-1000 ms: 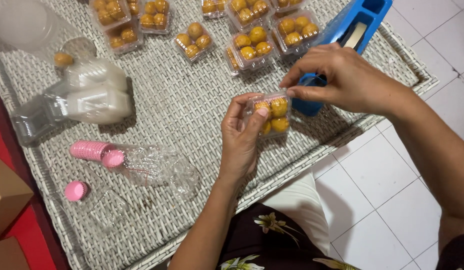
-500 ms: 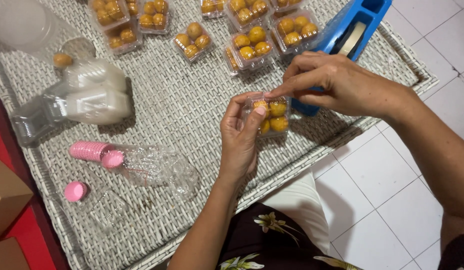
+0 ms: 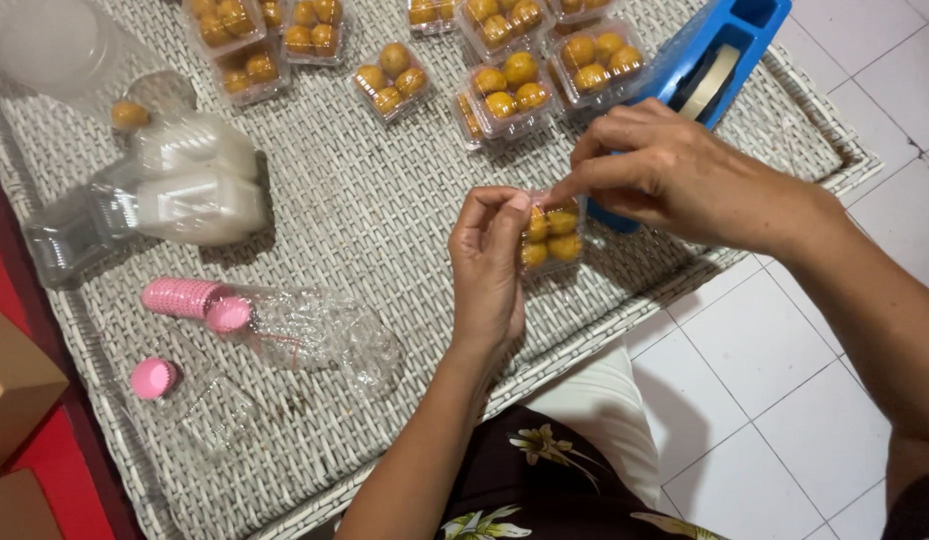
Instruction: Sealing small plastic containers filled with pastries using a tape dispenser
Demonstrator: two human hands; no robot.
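My left hand [image 3: 490, 262] holds a small clear plastic box [image 3: 552, 236] of round yellow pastries above the white wicker table [image 3: 375, 200]. My right hand [image 3: 675, 170] pinches at the box's top edge with thumb and forefinger, apparently pressing a strip of clear tape there. Right behind that hand stands a blue tape dispenser [image 3: 720, 55] with a roll of tape in it.
Several filled pastry boxes [image 3: 510, 90] lie at the far side. Stacked empty clear boxes [image 3: 185, 190] sit on the left, with pink paper cups [image 3: 185, 297] in a plastic sleeve and a loose pink cup [image 3: 152, 378]. Cardboard boxes [image 3: 15, 390] at far left; tiled floor on the right.
My right hand has come off the tape dispenser and moved left to the top of the box. My left hand has kept the box in place.
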